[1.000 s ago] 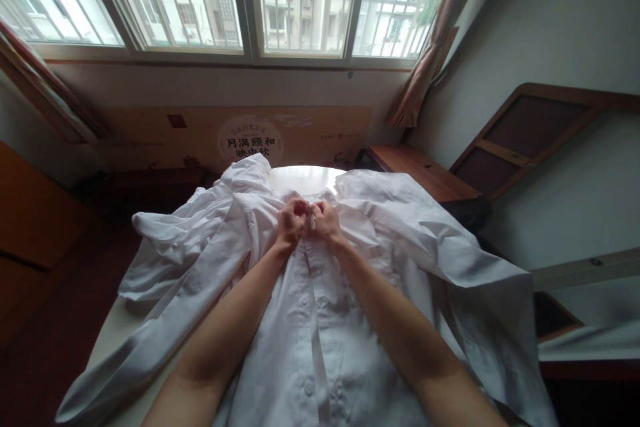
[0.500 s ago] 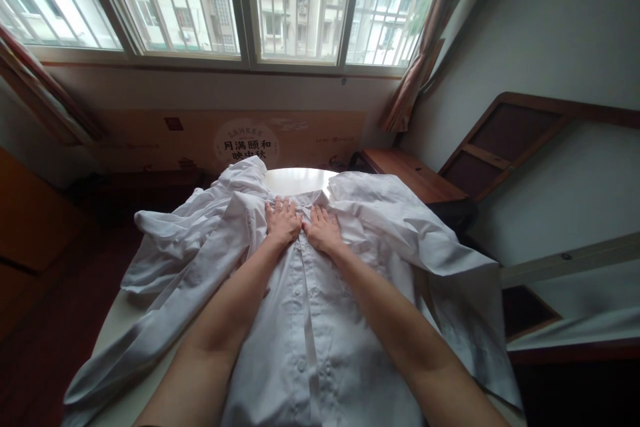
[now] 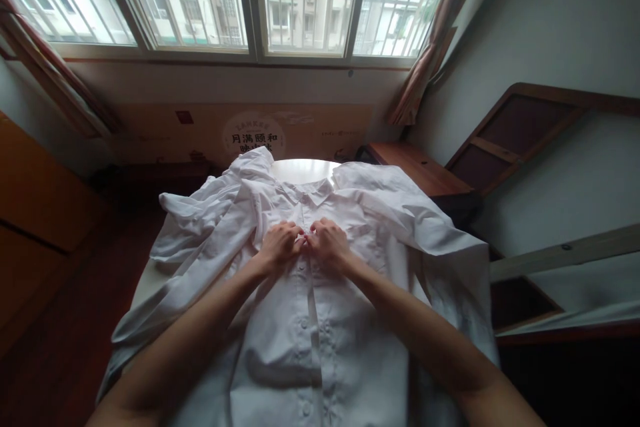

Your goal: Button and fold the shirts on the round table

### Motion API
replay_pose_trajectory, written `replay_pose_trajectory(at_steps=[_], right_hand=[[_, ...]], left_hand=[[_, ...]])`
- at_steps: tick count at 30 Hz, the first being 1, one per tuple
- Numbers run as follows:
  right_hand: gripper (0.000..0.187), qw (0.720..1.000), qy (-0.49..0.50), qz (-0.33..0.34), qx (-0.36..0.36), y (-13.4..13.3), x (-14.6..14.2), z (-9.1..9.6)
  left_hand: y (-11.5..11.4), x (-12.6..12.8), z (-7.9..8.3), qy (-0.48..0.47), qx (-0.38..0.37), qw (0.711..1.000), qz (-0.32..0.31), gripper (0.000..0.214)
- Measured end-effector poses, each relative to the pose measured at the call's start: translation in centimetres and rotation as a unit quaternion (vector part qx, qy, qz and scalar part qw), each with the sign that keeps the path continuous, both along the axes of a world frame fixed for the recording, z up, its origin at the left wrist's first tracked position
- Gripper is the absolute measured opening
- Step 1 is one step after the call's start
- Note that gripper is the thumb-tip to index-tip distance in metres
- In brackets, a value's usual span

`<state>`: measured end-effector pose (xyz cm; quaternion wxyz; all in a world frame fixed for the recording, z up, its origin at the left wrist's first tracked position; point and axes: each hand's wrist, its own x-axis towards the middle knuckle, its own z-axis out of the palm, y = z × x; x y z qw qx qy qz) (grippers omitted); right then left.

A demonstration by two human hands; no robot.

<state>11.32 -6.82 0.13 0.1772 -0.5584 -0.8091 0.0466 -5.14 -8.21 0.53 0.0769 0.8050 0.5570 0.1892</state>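
Observation:
A white button-up shirt [image 3: 320, 320] lies front-up on a pale table [image 3: 300, 169], collar toward the window and sleeves spread to both sides. My left hand [image 3: 278, 246] and my right hand [image 3: 327, 243] meet at the button placket on the upper chest, a little below the collar. Both hands have their fingers curled and pinched on the placket fabric, fingertips touching each other. The front below my hands looks buttoned, with several buttons showing down the middle.
A wide barred window [image 3: 260, 0] fills the far wall, with curtains at both sides. A printed cardboard panel [image 3: 250, 133] leans under the sill. A wooden desk [image 3: 420, 170] and a tilted wooden frame [image 3: 525, 133] stand at the right. Red-brown floor lies to the left.
My hands went from pinching at the collar to lying flat beside it, then slid down toward me and curled again on the placket lower on the chest.

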Motion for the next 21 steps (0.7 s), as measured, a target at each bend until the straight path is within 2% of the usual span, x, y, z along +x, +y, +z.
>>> replay_pose_trajectory(at_steps=[2, 5, 12, 16, 21], right_hand=[[0.020, 1.000, -0.024, -0.014, -0.014, -0.6, -0.8, -0.1], [0.027, 0.998, -0.054, -0.034, -0.005, -0.8, -1.7, 0.2], [0.024, 0.996, -0.081, -0.037, -0.017, -0.2, -2.8, 1.1], [0.024, 0.994, -0.071, -0.073, -0.036, 0.0, -2.5, 1.2], [0.021, 0.995, -0.027, -0.090, -0.034, 0.4, -2.0, 0.5]], left_hand=[[-0.3, 0.2, -0.7, -0.001, -0.029, 0.999, 0.037, 0.021], [0.4, 0.4, -1.2, -0.025, -0.048, 0.995, 0.084, 0.023], [2.1, 1.6, 0.0, -0.038, -0.108, 0.984, 0.136, 0.015], [2.1, 2.5, -0.2, -0.031, -0.106, 0.979, 0.174, 0.016], [2.1, 2.5, -1.2, -0.082, -0.083, 0.977, 0.177, 0.017]])
